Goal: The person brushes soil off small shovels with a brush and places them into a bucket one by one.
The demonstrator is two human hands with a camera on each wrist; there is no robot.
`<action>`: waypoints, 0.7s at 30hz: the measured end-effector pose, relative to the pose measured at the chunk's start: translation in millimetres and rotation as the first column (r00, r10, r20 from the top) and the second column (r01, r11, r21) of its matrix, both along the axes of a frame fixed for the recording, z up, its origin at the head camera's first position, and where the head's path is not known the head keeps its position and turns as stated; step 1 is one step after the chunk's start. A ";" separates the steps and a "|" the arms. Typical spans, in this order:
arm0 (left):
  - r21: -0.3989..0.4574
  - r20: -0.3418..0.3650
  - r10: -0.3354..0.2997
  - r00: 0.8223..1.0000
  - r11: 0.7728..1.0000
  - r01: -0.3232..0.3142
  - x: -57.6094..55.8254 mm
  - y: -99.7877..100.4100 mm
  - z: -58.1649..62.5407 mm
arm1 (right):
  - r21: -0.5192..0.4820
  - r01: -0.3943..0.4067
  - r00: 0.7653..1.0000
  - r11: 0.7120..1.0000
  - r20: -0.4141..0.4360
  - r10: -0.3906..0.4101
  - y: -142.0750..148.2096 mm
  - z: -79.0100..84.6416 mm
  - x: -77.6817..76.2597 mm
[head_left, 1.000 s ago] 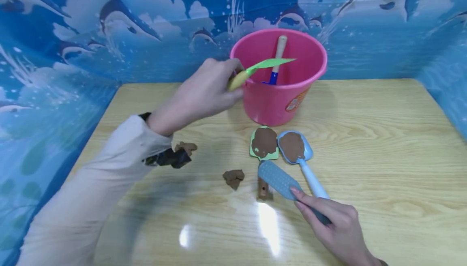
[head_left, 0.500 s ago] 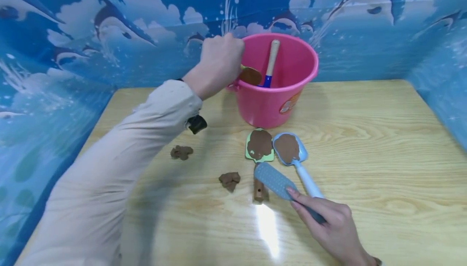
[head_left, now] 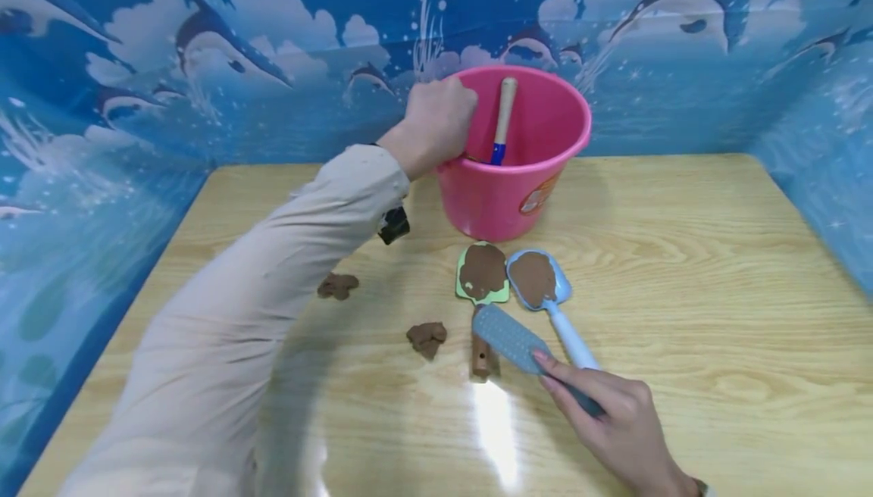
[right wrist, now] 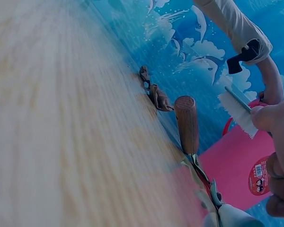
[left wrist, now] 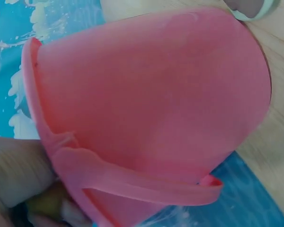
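At the left rim of a pink bucket [head_left: 505, 198], my left hand [head_left: 436, 122] grips a hand trowel by its yellow handle [left wrist: 45, 203]. The bucket wall and my hand hide most of its green blade. A tool with a pale handle [head_left: 505, 110] and blue collar leans inside the bucket. My right hand [head_left: 614, 414] pinches a grey-blue brush [head_left: 511, 336] with white bristles [right wrist: 239, 113], back upward, over the brown handle [head_left: 480, 357] of a green shovel [head_left: 501, 295]. A light-blue shovel [head_left: 571, 336] lies beside it. Both shovel blades carry brown clay-like stuff.
Two brown lumps lie left of the shovels: a nearer lump [head_left: 427, 339] and a farther lump [head_left: 337, 286]. A blue dolphin-print backdrop [head_left: 286, 42] closes off the back and sides of the wooden table [head_left: 696, 277].
My left hand has moved from in front of the bucket up to its left rim, tipping the trowel down inside. The right hand and brush have stayed nearly still.
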State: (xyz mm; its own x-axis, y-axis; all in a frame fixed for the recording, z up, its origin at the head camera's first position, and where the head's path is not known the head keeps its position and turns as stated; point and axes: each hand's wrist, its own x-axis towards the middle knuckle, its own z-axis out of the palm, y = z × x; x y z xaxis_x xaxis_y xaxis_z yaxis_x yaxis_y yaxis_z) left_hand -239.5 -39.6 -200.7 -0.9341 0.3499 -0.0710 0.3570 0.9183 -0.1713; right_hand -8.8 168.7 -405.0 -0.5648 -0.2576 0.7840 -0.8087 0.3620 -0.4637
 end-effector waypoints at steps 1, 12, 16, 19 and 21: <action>0.038 0.012 0.008 1.000 0.999 -0.009 -0.9 -0.5 -1.4 | 0.000 0.001 1.000 1.000 0.005 -0.001 0.3 -0.1 -0.1; 0.327 -0.125 0.071 0.990 0.945 -0.026 17.8 -9.9 -0.8 | -0.011 0.011 1.000 1.000 0.017 -0.011 3.0 -0.9 1.7; 0.349 -0.175 0.050 0.983 0.937 0.014 35.1 -8.3 2.8 | -0.030 0.016 1.000 0.999 0.013 -0.016 4.1 1.3 1.8; 0.405 -0.200 0.044 0.979 0.913 0.042 47.0 -13.2 0.4 | -0.043 0.016 1.000 0.999 -0.018 -0.017 2.8 3.3 0.0; 0.507 -0.224 0.064 0.972 0.860 0.060 56.2 -18.8 -7.7 | -0.059 0.020 0.999 0.998 -0.045 -0.023 1.9 4.8 -2.4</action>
State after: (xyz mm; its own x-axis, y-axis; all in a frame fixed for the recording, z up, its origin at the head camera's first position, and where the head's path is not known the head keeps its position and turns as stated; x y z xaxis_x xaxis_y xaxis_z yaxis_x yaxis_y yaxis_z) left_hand -183.3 -58.4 -208.5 -0.9033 0.2773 0.3274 0.3640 0.8993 0.2425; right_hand -11.1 170.6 -400.1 -0.5330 -0.1989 0.8224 -0.8219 0.3526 -0.4474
